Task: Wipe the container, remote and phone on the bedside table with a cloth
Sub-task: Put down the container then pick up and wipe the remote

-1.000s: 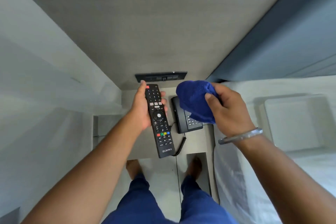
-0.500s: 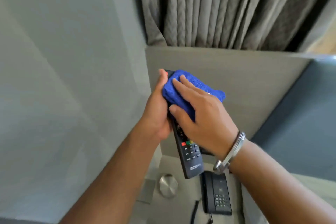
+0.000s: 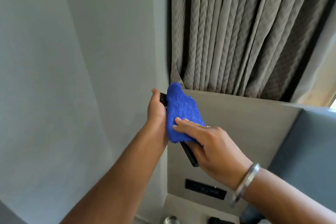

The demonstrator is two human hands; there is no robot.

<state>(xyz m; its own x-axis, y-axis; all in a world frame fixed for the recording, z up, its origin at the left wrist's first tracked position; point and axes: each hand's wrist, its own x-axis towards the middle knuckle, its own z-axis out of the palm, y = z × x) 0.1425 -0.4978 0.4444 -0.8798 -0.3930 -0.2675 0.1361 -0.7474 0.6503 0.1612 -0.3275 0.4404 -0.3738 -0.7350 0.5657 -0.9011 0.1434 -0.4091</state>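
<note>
And the remote [image 3: 189,154] is up in the air, held well above the desk [image 3: 183,211], roughly at chest height in front of the grey headboard panel [image 3: 236,132]. The left hand [image 3: 157,112] has it from the far side, fingers [image 3: 154,92] curled shut around the top end, thumb side against the edge; that looks like a bracing grip, there to give the other hand something firm to push against. Over it goes the blue cloth [image 3: 181,114], draped across most of the button face, so only a sliver of black shows at the top and the lower end pokes out below. The right hand [image 3: 214,147] is clamped on from the near side, fingers [image 3: 183,123] flat on the cloth and pressing it down while the palm wraps the remote's lower half. So both hands are closed on the same object, one steadying, one wiping. Lifting it clear makes sense: the cloth can reach the edges and back without the desk getting in the way. Down at the bottom edge, a round metal container [image 3: 170,220] and a dark corner of the phone [image 3: 218,221] sit on the desk, only partly in view. My read: remote in progress, and whether those two are done I can't tell from here
</note>
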